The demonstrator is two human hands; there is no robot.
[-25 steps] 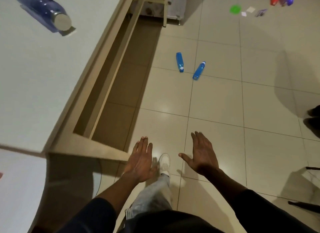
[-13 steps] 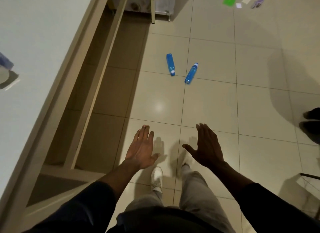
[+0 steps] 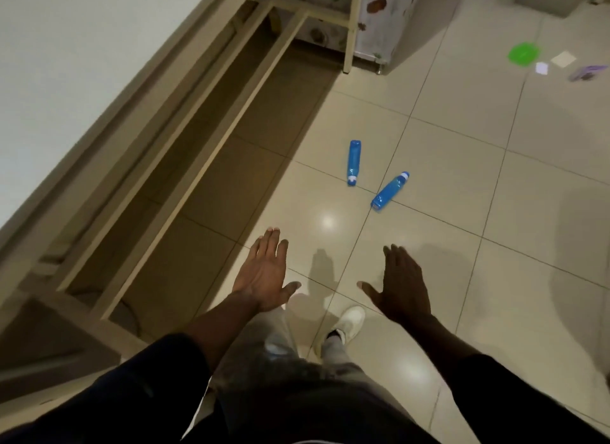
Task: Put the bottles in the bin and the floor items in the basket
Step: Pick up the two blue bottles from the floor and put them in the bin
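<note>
Both the left hand and right hand hang released, empty; the person likely approaches two blue bottles ahead, reaching down next.

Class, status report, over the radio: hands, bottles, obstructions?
Left hand, right hand open, holding nothing. Left bottle and right bottle lie on floor ahead, untouched. Table frame off to the left.

No legible text — none anywhere
</note>
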